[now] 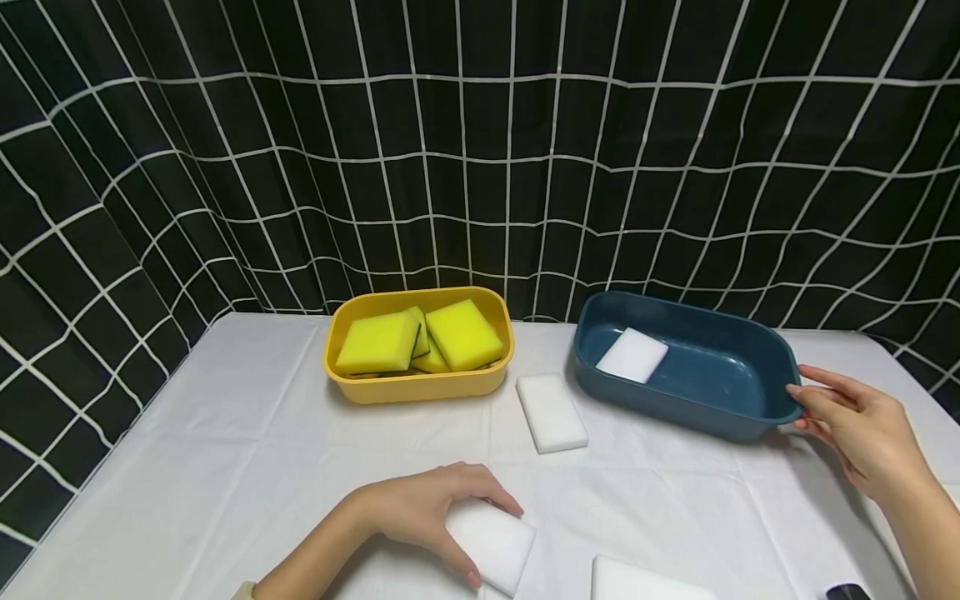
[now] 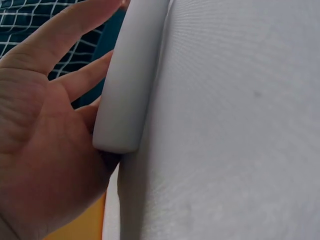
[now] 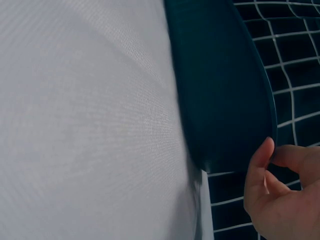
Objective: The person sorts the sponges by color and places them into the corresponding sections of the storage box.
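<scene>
My left hand (image 1: 435,508) spans a white sponge block (image 1: 495,542) on the tablecloth, thumb along the near side and fingers over the far side. In the left wrist view that same sponge (image 2: 127,85) stands against the fingers and palm. At the right, my right hand (image 1: 862,425) pinches the end rim of a blue plastic basin (image 1: 675,408); the right wrist view shows thumb and finger meeting at the rim of the basin (image 3: 220,95). One white sponge (image 1: 632,356) lies inside the basin, toward its left end.
A yellow basin (image 1: 420,389) at the back left holds several yellow sponges (image 1: 378,342) with dark undersides. Another white sponge (image 1: 552,414) lies between the basins, and one more (image 1: 645,581) is cut off at the front edge. A black grid-patterned curtain (image 1: 480,150) hangs behind the table.
</scene>
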